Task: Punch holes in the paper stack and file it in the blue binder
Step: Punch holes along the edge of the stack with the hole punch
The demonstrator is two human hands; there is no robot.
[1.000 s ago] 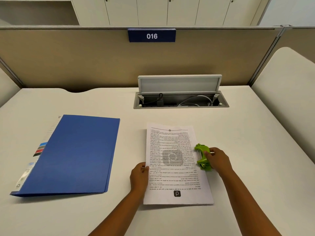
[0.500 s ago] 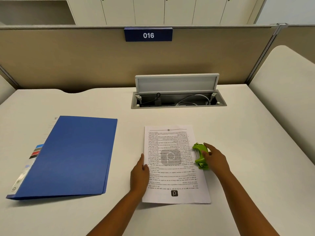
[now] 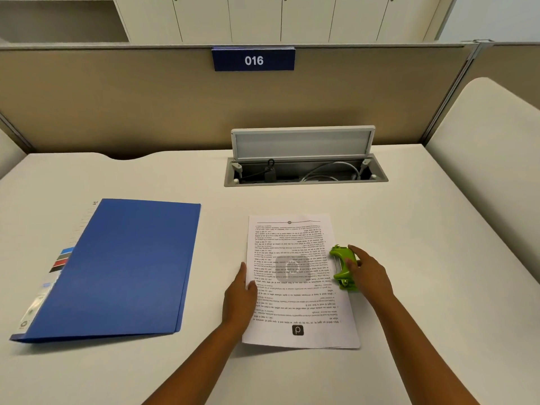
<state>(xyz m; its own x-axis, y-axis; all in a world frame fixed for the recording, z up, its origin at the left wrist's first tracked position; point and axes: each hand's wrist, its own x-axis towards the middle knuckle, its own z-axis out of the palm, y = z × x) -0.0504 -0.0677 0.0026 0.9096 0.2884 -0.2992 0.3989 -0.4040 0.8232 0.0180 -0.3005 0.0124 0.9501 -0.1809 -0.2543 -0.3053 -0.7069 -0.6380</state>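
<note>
Green punch (image 3: 344, 267) sits on the stack's (image 3: 295, 276) right edge, mid-desk.
Your right hand (image 3: 369, 274) rests on it, fingers loosely spread; your left hand (image 3: 239, 296) lies flat, fingers together. Paper looks light, floppy and slippery: pin it near that left edge.

Glossy green plastic punch (image 3: 344, 267), matt desk (image 3: 409, 229)

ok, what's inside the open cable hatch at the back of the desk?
Inside the grey metal cable hatch there is a black plug with its cord at left and a looped white cable at right. The raised grey lid stands behind; the hatch floor is too shadowed to read.
</note>
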